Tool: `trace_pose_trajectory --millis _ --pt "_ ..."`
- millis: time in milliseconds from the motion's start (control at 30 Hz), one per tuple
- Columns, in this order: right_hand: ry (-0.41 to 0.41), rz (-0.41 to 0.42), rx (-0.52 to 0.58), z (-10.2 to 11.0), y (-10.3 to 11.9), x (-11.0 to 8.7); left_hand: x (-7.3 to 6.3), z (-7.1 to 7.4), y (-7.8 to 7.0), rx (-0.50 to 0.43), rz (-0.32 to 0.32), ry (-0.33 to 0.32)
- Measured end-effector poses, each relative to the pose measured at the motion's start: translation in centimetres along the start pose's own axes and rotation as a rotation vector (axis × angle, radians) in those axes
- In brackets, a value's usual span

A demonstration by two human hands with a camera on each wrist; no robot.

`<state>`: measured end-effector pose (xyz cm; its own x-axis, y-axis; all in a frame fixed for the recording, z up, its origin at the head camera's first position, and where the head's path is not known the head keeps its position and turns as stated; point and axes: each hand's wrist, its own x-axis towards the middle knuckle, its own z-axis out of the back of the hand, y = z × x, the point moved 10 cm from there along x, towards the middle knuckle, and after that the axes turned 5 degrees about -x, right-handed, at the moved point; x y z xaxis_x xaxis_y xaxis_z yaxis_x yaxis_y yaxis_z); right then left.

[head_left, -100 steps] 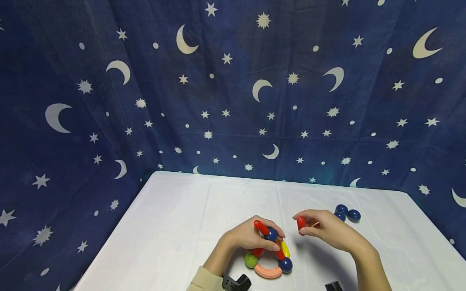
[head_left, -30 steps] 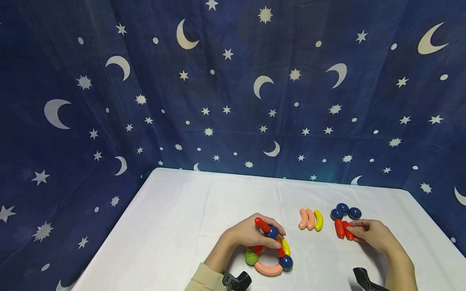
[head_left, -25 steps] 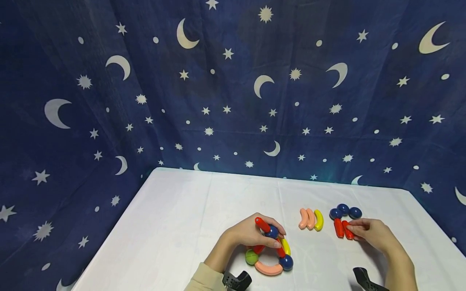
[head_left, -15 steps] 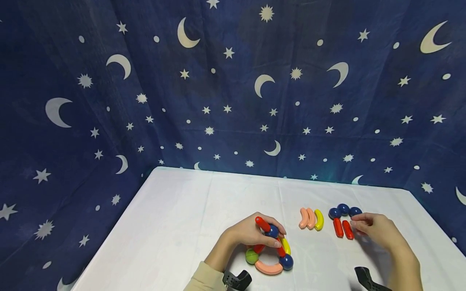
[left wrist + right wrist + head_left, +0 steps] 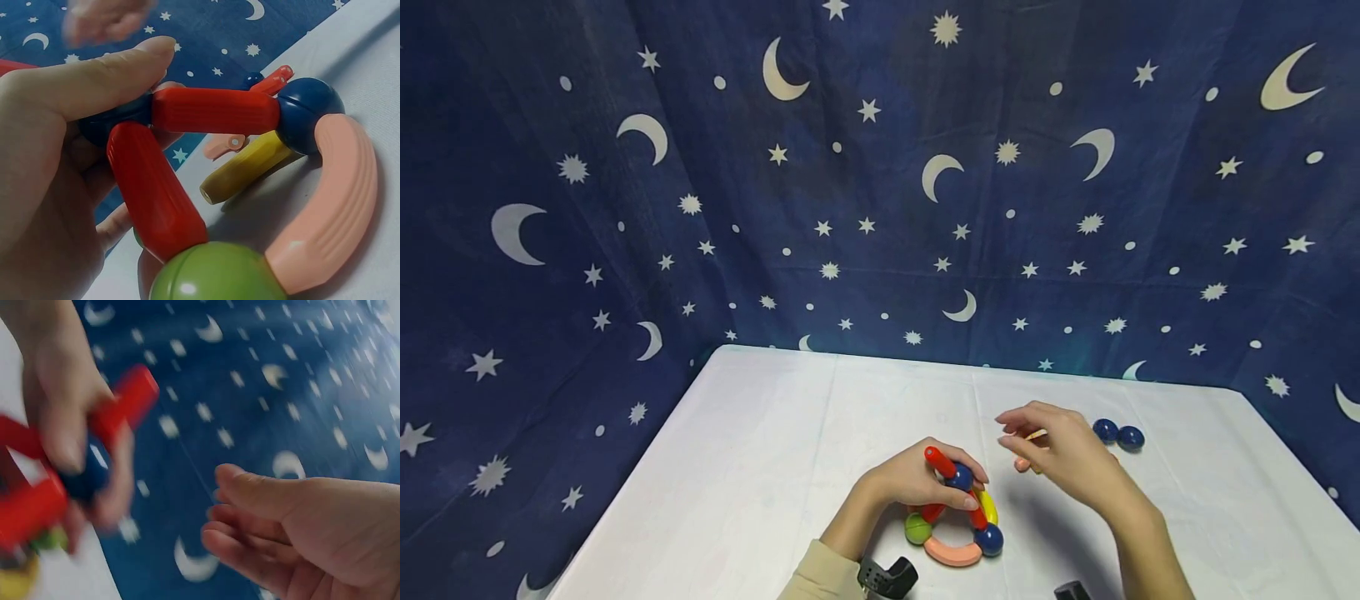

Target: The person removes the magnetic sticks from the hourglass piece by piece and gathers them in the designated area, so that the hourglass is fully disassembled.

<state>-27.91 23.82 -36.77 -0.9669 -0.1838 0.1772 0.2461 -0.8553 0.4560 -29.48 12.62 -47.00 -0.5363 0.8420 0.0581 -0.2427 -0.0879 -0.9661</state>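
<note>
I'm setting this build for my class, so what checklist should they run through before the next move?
1. Left hand steadying the top ball: ok, it grips the ball.
2. Right hand free to take a piece: ok, it appears to hold nothing.
3. Pink arc met at both ends: ok, it touches the green ball and lower blue ball.
4. Yellow arc joined at its far end: not ok, that end looks bare in the left wrist view.
5. All spare balls in sight: cannot tell; two show, the right hand may hide more.

left hand: fingers curled, gripping | right hand: raised, fingers loosely bent, thumb straight
</note>
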Motion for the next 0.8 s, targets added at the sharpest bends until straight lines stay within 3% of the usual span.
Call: trace_pose_trajectory --millis 133,267,667,800 --pt "-0.011 0.128 -0.017 -1.5 4.6 -0.1 0.1 0.1 -0.3 0.055 -0.043 0.000" --pt "0.000 0.195 -0.081 -3.0 6.8 -0.4 0.2 0.2 -0.5 0.080 -0.068 -0.004" --pt "0.006 0.316 -0.174 -5.2 8.7 -0.5 0.0 0.2 -0.6 -0.004 -0.077 0.000" --pt "-0.017 0.315 -0.173 -5.2 8.7 -0.6 0.0 0.2 -0.8 -0.003 -0.091 -0.007"
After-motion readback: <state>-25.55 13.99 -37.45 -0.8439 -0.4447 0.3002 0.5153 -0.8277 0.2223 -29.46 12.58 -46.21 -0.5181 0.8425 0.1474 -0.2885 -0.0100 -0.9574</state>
